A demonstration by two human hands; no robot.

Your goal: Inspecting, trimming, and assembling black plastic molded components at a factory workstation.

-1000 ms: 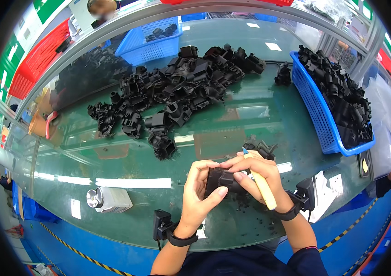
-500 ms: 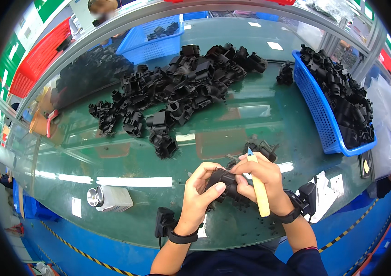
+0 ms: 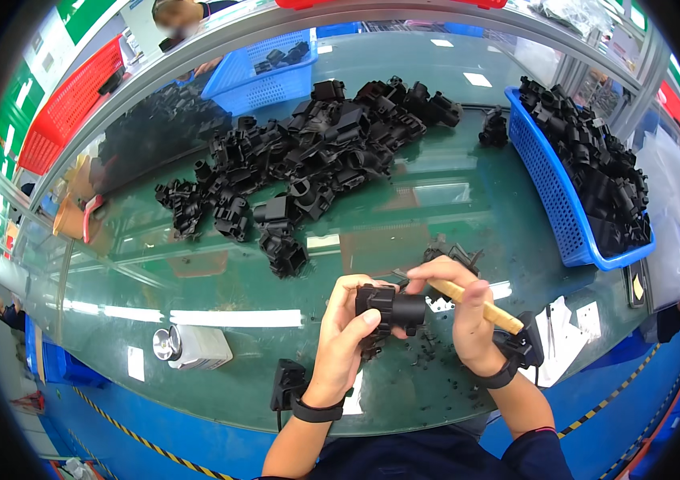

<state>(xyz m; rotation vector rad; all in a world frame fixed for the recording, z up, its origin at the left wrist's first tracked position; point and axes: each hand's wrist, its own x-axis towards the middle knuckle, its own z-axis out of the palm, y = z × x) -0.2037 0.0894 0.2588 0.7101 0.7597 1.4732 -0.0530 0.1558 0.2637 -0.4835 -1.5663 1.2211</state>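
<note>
My left hand (image 3: 343, 336) is closed around a black moulded plastic part (image 3: 409, 310) with a round, tube-like end facing right. Just right of it, my right hand (image 3: 470, 316) grips a yellow-handled trimming tool (image 3: 502, 318) between thumb and fingers. The handle slants down to the right, and its thin tip points left above the part, apart from the tube end. Beyond my right hand lie a few black scraps (image 3: 454, 253). Small dark crumbs (image 3: 430, 352) are scattered on the table beneath both hands.
A large heap of black plastic parts (image 3: 316, 148) covers the table's far middle. A blue basket (image 3: 552, 188) full of similar parts stands at right. A white bottle with a metal top (image 3: 200, 346) is at left. Tweezers (image 3: 550, 332) rest on white paper (image 3: 564, 352).
My right hand has drawn back from the part and turned, tipping the tool from near upright to a slant. The part's tube end now faces right in my left hand.
</note>
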